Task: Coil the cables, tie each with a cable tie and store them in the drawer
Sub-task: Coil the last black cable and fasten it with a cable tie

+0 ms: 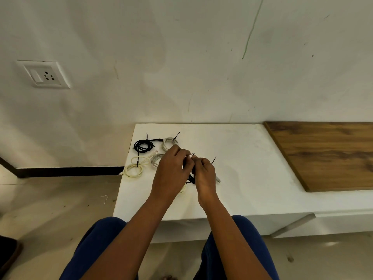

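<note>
Two hands I watch meeting over the white worktop [242, 158], left hand [173, 168] and right hand [203, 174] pinching a black cable tie [193, 154], four tied coils [143, 146] beside.

Desk [242, 158]: white. Coiled cables: one black [143, 146], one cream [134, 166], two pale grey [168, 142]. Cable ties [214, 159]: black. Wood-grain brown panel [327, 154]. Trousers [96, 247]: dark blue.

4 tied coils [143, 146], 2 hands [172, 170]

Four tied coils lay at frame centre-left: black cable [143, 145], cream cable [134, 167], two grey cables [169, 142] [156, 159]; black cable tie [213, 160] protruded centrally.
</note>
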